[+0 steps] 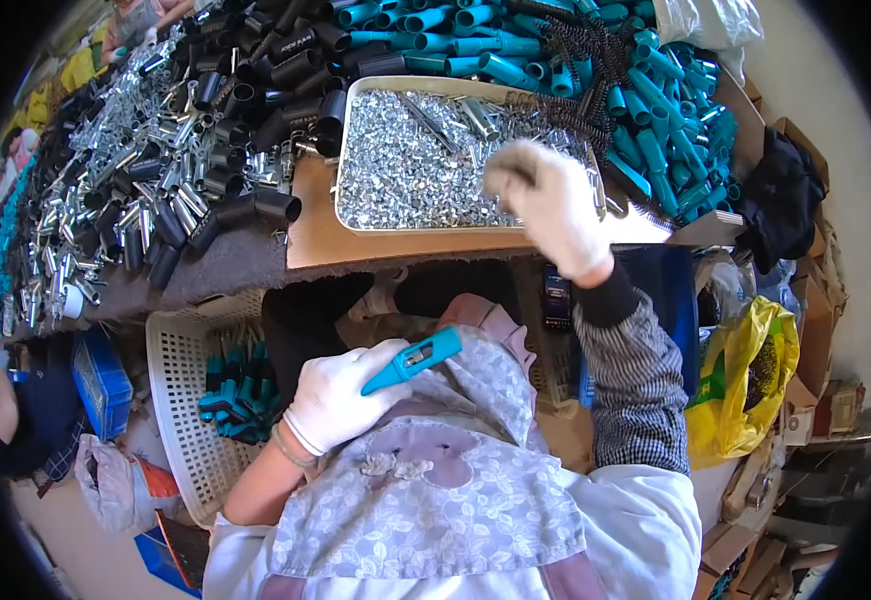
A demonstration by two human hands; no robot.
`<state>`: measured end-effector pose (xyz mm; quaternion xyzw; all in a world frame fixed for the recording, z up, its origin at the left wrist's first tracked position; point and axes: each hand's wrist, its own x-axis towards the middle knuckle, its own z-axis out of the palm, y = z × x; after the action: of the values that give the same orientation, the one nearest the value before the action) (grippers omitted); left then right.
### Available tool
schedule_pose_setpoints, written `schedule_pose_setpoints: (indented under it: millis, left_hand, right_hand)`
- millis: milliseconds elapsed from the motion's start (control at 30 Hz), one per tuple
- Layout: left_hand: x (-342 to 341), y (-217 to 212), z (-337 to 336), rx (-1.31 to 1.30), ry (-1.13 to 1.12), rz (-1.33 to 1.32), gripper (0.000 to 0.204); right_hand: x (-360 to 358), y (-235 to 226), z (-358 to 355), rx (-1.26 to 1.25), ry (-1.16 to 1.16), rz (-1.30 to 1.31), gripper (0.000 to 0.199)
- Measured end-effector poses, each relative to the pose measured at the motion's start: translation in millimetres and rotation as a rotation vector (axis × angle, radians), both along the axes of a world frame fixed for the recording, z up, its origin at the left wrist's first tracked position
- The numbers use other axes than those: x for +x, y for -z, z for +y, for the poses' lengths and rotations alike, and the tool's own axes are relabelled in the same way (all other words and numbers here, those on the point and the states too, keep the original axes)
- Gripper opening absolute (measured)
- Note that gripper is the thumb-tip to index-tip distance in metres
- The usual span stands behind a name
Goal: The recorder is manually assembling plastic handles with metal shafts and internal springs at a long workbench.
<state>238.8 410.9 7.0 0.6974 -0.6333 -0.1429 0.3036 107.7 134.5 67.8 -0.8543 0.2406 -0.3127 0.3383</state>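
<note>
My left hand, in a white glove, holds a teal plastic tube with a metal insert at its end, close to my chest. My right hand, also gloved, reaches over the front right part of a shallow cream tray filled with small silver metal parts. Its fingers are curled and blurred; whether they pinch a part is unclear. Dark coil springs lie along the tray's far right side.
Teal tubes are heaped behind and right of the tray, black tubes and silver sleeves to the left. A white basket with teal assembled pieces sits below left. A yellow bag and cardboard boxes stand right.
</note>
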Motion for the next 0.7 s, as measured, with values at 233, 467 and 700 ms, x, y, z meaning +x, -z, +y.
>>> schedule_pose_setpoints:
  millis: [233,467,700]
  left_hand:
    - [-0.2,1.8,-31.6,0.162,0.104,-0.089,0.034]
    - [3.7,6.4,-28.5,0.095,0.063,-0.105,0.041]
    - [3.9,2.0,-25.7,0.054,0.040,-0.073,0.042]
  right_hand:
    - [-17.7,40.6,70.7,0.383,-0.396,0.112,0.006]
    - [-22.8,74.6,86.1,0.330,-0.398,-0.021,0.009]
    - [-18.6,76.5,89.9,0.219,-0.411,-0.070,0.008]
